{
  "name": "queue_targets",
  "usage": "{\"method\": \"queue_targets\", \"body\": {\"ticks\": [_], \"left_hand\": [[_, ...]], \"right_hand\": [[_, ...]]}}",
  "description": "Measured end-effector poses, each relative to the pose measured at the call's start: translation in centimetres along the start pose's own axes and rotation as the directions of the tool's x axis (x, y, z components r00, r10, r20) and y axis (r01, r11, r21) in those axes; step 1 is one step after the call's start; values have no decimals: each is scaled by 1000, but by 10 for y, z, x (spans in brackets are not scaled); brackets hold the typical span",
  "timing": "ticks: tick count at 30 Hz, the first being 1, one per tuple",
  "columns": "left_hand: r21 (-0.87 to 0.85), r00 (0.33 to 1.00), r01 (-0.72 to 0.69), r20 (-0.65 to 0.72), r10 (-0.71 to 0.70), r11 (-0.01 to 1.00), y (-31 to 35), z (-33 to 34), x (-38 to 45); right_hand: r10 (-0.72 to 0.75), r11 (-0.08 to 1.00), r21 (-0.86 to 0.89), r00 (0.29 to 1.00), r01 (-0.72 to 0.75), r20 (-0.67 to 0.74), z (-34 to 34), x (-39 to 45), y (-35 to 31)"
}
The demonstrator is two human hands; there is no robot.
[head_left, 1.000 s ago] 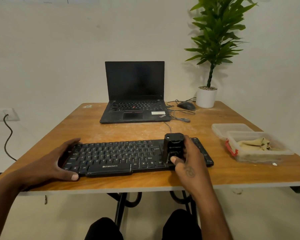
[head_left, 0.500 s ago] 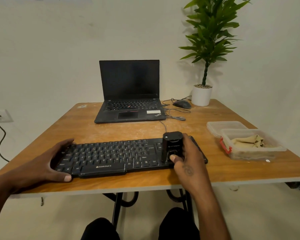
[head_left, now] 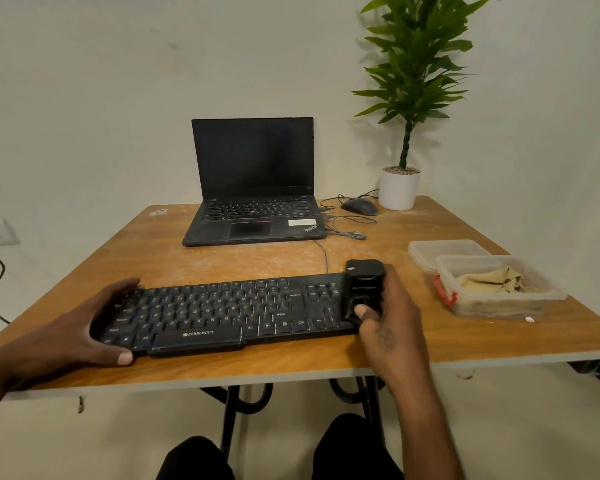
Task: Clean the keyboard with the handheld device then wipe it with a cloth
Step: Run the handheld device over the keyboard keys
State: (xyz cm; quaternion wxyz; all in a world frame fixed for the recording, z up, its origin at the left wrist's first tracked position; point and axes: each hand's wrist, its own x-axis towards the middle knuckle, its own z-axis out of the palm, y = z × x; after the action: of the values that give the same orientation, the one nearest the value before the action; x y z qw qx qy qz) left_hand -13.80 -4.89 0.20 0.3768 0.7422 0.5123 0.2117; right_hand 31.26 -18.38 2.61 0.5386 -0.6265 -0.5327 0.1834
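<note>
Head view, change: the right hand [head_left: 388, 327], gripping the handheld device [head_left: 363, 289], has gone from mid-right keys to the keyboard [head_left: 222, 310] right end; the sweep seems nearly done.
Left hand [head_left: 94, 327]: still clasps the keyboard's left end, steadying it.
Cloth [head_left: 496, 280]: in the container [head_left: 506, 303], right of the device hand.
Room: bare table [head_left: 499, 341] between; its front edge lies just beneath both wrists.

Office-like desk: laptop [head_left: 253, 188], mouse [head_left: 360, 206], potted plant [head_left: 404, 109]
</note>
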Motion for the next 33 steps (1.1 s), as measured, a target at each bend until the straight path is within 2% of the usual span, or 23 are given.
{"method": "queue_targets", "body": {"ticks": [3,6,9,11,13,15,17,19,25,27,33], "left_hand": [[-21,1000,-20,-23,19,1000,-1,0,1],[-25,999,-31,-25,30,999,-2,0,2],[-28,999,-41,-32,41,999,-3,0,3],[-31,999,-47,-29,46,998,-3,0,4],[-30,999,-44,-25,43,999,-1,1,3],[-24,999,-39,-28,39,999,0,2,2],[-19,999,-34,-23,33,999,2,2,0],[-9,999,-33,-19,33,999,3,1,-1],[5,999,-35,-23,36,999,5,3,-3],[10,999,-25,-19,26,1000,7,4,-5],[26,999,-26,-26,27,999,13,4,-8]], "right_hand": [[-22,1000,9,998,21,63,4,0,0],[2,998,71,998,2,-63,-16,4,7],[7,1000,-20,978,-11,-208,-25,11,15],[-26,998,-62,972,12,-232,-22,12,14],[-57,996,-72,978,43,-201,-14,11,9],[-69,996,-60,991,63,-111,-5,11,5],[-68,998,5,998,68,-14,1,10,3],[-51,998,45,999,50,17,-2,11,4],[19,998,-55,972,-33,-236,-20,14,8],[5,995,-95,982,-24,-189,-14,13,3],[-15,995,-94,993,26,120,28,6,-17]]}}
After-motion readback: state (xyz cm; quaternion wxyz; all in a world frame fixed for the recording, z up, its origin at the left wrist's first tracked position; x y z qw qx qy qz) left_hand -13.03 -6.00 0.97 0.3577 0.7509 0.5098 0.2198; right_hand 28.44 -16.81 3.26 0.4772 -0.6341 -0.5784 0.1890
